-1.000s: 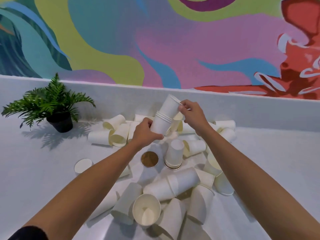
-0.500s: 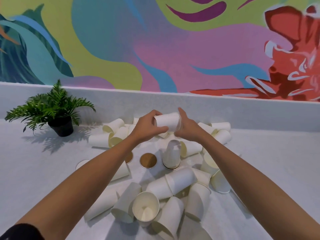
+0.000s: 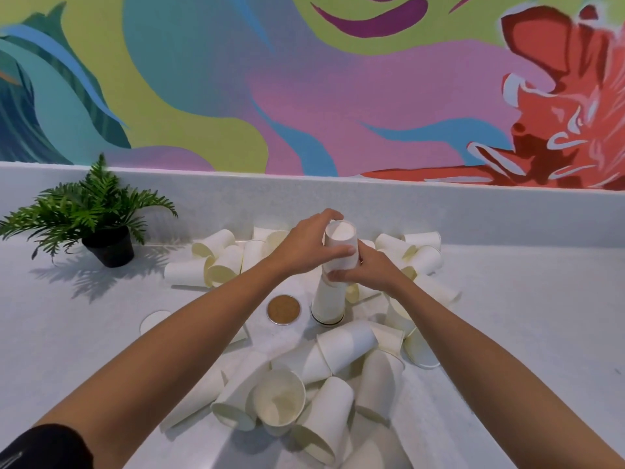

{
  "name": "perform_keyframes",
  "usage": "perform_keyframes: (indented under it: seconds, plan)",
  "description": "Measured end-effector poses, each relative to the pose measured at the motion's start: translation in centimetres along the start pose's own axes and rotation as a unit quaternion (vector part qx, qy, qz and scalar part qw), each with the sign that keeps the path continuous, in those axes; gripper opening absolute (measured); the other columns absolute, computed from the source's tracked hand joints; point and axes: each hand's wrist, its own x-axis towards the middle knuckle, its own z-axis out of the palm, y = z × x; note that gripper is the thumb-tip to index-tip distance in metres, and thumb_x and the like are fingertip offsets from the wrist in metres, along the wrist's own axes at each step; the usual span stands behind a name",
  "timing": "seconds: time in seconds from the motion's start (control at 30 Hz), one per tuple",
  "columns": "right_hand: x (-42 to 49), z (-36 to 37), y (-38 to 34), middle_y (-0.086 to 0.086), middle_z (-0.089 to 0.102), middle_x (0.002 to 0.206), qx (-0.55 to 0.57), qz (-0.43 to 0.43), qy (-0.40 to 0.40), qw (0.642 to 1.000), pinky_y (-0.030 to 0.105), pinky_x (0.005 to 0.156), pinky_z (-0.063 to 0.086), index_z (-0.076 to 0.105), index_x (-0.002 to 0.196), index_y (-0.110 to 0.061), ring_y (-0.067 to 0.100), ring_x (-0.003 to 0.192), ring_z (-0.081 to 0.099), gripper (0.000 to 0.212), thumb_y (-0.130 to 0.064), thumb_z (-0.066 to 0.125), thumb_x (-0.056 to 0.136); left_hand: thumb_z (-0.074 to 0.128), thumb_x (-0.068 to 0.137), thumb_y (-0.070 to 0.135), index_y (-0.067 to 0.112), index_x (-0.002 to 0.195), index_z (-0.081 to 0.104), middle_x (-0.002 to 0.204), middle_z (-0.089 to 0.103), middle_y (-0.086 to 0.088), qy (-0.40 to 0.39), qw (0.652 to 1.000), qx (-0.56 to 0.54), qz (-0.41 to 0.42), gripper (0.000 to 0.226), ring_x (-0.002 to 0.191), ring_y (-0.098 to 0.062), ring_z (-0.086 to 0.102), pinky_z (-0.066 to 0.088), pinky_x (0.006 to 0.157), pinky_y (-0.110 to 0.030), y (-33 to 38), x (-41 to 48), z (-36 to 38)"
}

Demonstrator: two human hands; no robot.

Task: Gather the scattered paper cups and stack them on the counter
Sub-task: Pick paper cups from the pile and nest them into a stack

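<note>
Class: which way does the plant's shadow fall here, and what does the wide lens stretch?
Head view: the potted plant casts a sharp shadow toward the camera on the counter; left forearm and right forearm swell toward the bottom corners.

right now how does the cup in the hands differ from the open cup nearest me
The held cup is bottom-up; the front cup shows its open mouth. The held cup is gripped by the left hand and right hand over the stack; the front cup lies untouched. Both are white paper.
</note>
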Motion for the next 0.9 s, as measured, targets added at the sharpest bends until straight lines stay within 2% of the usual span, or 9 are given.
perform_keyframes:
  seconds: [0.1, 0.23, 0.33, 0.47, 0.63, 0.77, 0.9]
  plan:
    - [-0.1, 0.7, 0.5, -0.006, 0.060, 0.118, 0.024, 0.004, 0.003, 1.000, 0.024, 0.078, 0.047, 0.045, 0.131, -0.028, 0.017, 0.106, 0.058, 0.063, -0.030, 0.077, 0.077, 0.071, 0.080, 0.047, 0.024, 0.134, 0.044, 0.132, 0.057, 0.000, -0.001, 1.000, 0.017, -0.006, 0.065, 0.088, -0.014, 0.052, 0.046, 0.076, -0.028, -0.3, -0.3, 0.6]
    - [0.0, 1.6, 1.4, -0.009, 0.061, 0.120, 0.024, 0.029, 0.003, 0.999, 0.035, 0.090, 0.051, 0.041, 0.134, -0.032, 0.015, 0.109, 0.058, 0.075, -0.040, 0.080, 0.069, 0.069, 0.083, 0.046, 0.023, 0.133, 0.046, 0.125, 0.060, -0.001, -0.012, 1.000, 0.016, -0.005, 0.060, 0.081, -0.014, 0.055, 0.044, 0.073, -0.026, -0.9, -0.8, 1.1]
    - [0.1, 2.3, 2.2, -0.007, 0.063, 0.115, 0.006, 0.064, 0.005, 0.998, 0.034, 0.086, 0.052, 0.044, 0.130, -0.028, 0.017, 0.104, 0.059, 0.075, -0.050, 0.077, 0.065, 0.067, 0.085, 0.044, 0.023, 0.129, 0.051, 0.119, 0.061, -0.001, -0.033, 0.999, 0.022, -0.016, 0.051, 0.082, -0.015, 0.059, 0.050, 0.077, -0.030, -1.4, -1.2, 1.6]
    - [0.4, 2.9, 2.8, -0.001, 0.064, 0.103, -0.017, 0.069, 0.008, 0.997, 0.031, 0.076, 0.047, 0.050, 0.118, -0.019, 0.020, 0.095, 0.061, 0.056, -0.040, 0.077, 0.074, 0.064, 0.089, 0.030, 0.016, 0.113, 0.064, 0.112, 0.065, -0.002, -0.088, 0.994, 0.066, -0.008, 0.028, 0.084, -0.015, 0.060, 0.049, 0.080, -0.031, -2.2, -1.4, 2.3]
    - [0.5, 3.1, 3.2, -0.002, 0.063, 0.101, -0.029, 0.065, 0.005, 0.997, 0.029, 0.074, 0.046, 0.050, 0.118, -0.018, 0.019, 0.094, 0.060, 0.056, -0.037, 0.078, 0.073, 0.063, 0.088, 0.020, 0.013, 0.097, 0.072, 0.104, 0.069, -0.002, -0.095, 0.991, 0.094, -0.008, 0.014, 0.081, -0.013, 0.060, 0.051, 0.080, -0.032, -2.7, -1.5, 2.9]
    - [0.7, 2.9, 3.3, 0.000, 0.062, 0.102, -0.055, 0.062, -0.014, 0.996, 0.029, 0.074, 0.046, 0.048, 0.120, -0.018, 0.020, 0.093, 0.058, 0.058, -0.034, 0.078, 0.073, 0.064, 0.088, 0.020, 0.013, 0.097, 0.072, 0.104, 0.068, -0.001, -0.094, 0.992, 0.089, -0.006, 0.013, 0.081, -0.013, 0.062, 0.050, 0.078, -0.029, -2.8, -1.5, 2.8]
    - [1.7, 0.5, 3.0, 0.007, 0.056, 0.120, -0.162, 0.070, -0.084, 0.981, 0.029, 0.080, 0.045, 0.039, 0.136, -0.016, 0.023, 0.105, 0.056, 0.070, -0.017, 0.075, 0.076, 0.064, 0.090, 0.023, 0.013, 0.102, 0.070, 0.108, 0.065, -0.001, -0.073, 0.995, 0.057, -0.019, 0.017, 0.081, -0.013, 0.062, 0.047, 0.075, -0.025, -3.3, -1.3, 2.2]
